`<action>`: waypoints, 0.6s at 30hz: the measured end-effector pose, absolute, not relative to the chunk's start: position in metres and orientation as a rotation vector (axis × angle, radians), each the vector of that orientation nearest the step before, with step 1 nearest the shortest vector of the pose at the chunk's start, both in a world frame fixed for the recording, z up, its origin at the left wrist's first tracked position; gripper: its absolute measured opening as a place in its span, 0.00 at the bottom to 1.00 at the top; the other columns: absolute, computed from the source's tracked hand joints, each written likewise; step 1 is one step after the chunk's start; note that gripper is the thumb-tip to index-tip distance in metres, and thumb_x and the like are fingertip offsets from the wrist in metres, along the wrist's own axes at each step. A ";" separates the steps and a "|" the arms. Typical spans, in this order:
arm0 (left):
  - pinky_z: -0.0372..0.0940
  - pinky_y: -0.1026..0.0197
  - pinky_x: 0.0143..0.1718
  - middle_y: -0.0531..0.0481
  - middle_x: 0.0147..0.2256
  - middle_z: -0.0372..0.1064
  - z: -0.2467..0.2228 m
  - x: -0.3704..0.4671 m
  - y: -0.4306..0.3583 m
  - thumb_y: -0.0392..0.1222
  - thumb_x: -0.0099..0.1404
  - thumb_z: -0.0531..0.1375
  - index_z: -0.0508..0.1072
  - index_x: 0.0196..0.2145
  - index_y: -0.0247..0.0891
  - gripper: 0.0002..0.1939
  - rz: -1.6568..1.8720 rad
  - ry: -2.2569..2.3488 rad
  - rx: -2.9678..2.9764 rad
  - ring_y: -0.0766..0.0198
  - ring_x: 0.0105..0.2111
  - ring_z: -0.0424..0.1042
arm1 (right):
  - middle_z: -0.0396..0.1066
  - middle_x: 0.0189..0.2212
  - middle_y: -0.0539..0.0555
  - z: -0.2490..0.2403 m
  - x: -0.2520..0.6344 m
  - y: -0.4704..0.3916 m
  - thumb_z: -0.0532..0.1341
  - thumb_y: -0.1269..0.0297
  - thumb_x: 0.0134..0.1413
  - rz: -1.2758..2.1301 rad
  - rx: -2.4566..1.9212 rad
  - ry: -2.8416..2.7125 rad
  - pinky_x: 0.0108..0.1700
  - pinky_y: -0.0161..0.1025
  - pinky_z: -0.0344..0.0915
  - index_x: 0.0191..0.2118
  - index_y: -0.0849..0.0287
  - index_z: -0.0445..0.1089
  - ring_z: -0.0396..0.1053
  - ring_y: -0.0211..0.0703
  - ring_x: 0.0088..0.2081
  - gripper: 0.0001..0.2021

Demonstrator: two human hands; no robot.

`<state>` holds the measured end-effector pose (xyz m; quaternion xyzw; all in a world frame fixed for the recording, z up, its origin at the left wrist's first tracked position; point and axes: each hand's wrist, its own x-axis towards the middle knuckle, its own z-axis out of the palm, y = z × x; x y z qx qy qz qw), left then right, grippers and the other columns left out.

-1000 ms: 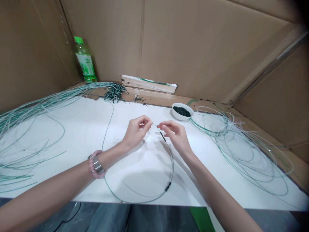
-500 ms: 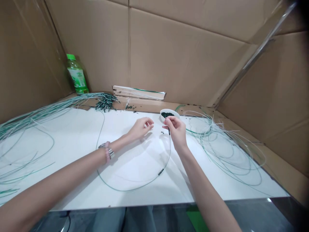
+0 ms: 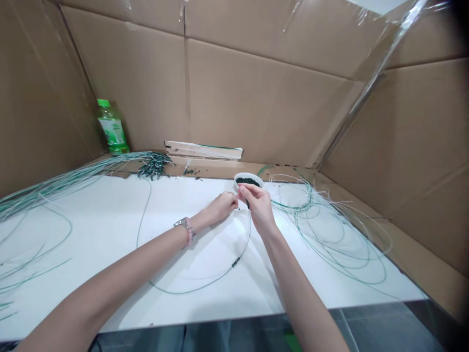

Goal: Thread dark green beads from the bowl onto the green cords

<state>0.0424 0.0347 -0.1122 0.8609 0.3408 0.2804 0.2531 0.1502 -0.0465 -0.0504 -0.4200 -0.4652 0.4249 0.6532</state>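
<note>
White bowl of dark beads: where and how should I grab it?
Pinch the bowl by its far-left rim, probably from above: that rim shows uncovered, while the right hand blocks the near side and coiled strands lie to the right. It sits upright with dark beads inside, so keep it level.

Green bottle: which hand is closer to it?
Left. The left hand is in front of the bottle, off to its right; the right hand is farther right.

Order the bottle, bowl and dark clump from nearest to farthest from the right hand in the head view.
1. Bowl, just beyond the right hand.
2. Dark clump, back left.
3. Bottle, farther left at the back.
</note>
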 end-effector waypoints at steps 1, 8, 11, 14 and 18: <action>0.61 0.63 0.33 0.46 0.27 0.72 -0.112 0.041 0.034 0.33 0.55 0.55 0.73 0.24 0.35 0.07 0.768 0.920 2.334 0.61 0.30 0.69 | 0.74 0.29 0.53 -0.050 0.150 -0.047 0.67 0.56 0.37 0.965 -0.951 -1.057 0.41 0.40 0.69 0.32 0.60 0.75 0.70 0.39 0.31 0.14; 0.61 0.62 0.32 0.46 0.27 0.72 -0.101 0.012 0.020 0.36 0.56 0.55 0.73 0.25 0.33 0.08 0.841 0.936 2.254 0.63 0.28 0.68 | 0.71 0.27 0.50 -0.050 0.146 -0.048 0.68 0.57 0.37 0.990 -0.958 -1.136 0.38 0.38 0.70 0.28 0.60 0.73 0.68 0.36 0.30 0.12; 0.62 0.62 0.32 0.46 0.27 0.73 -0.090 -0.009 0.003 0.42 0.56 0.57 0.73 0.28 0.33 0.09 0.916 0.920 2.022 0.64 0.28 0.69 | 0.69 0.27 0.49 -0.048 0.141 -0.052 0.68 0.57 0.37 0.994 -0.960 -1.209 0.35 0.36 0.71 0.26 0.60 0.72 0.67 0.35 0.30 0.12; 0.63 0.63 0.32 0.49 0.26 0.71 -0.081 -0.029 -0.017 0.44 0.52 0.62 0.73 0.28 0.33 0.10 0.970 0.857 1.643 0.66 0.27 0.68 | 0.68 0.26 0.49 -0.045 0.134 -0.058 0.67 0.56 0.38 0.975 -0.980 -1.293 0.33 0.35 0.71 0.26 0.59 0.71 0.66 0.35 0.30 0.12; 0.63 0.66 0.34 0.51 0.27 0.71 -0.076 -0.042 -0.037 0.44 0.49 0.66 0.74 0.28 0.34 0.11 1.000 0.796 1.240 0.69 0.28 0.69 | 0.67 0.26 0.50 -0.047 0.122 -0.066 0.63 0.57 0.44 0.910 -1.038 -1.423 0.31 0.35 0.72 0.26 0.59 0.69 0.66 0.37 0.30 0.10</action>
